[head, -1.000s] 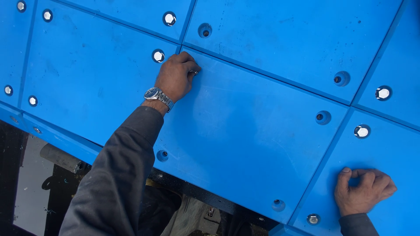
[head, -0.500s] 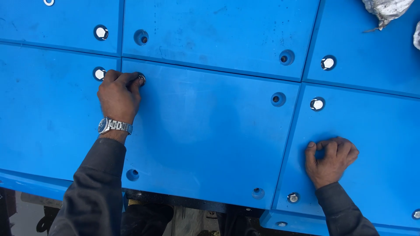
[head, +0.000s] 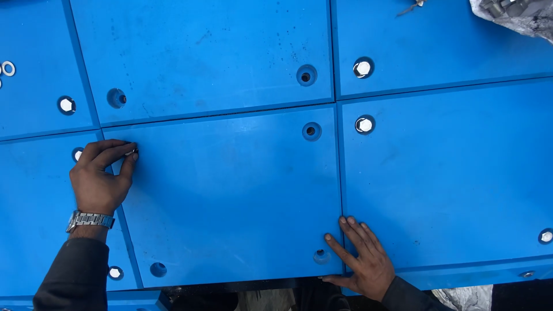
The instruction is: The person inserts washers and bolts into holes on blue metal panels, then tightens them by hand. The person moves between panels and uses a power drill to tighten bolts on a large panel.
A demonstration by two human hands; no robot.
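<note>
L hand (head: pixel 101 178) pinches small bolt (head: pixel 133 152) at panel (head: pixel 230 196) hole, 10 o'clock; keep it square. R hand (head: pixel 360 259) spread flat, 5 o'clock.

Industrial assembly site or fabrication yard, not a home or office. Work surface is a run of large blue panels (head: pixel 230 190) laid edge to edge, narrow seams between them. Round recessed holes near the panel corners; some hold bright hex bolts (head: pixel 364 124), others sit open (head: pixel 311 131). Loose washers (head: pixel 8 68) lie on a panel at far left. Crumpled plastic bag (head: pixel 512 14) of metal parts at top right corner. Panel faces scuffed and dusty. Below the front edge, dark gap with rough clutter, indistinct.
</note>
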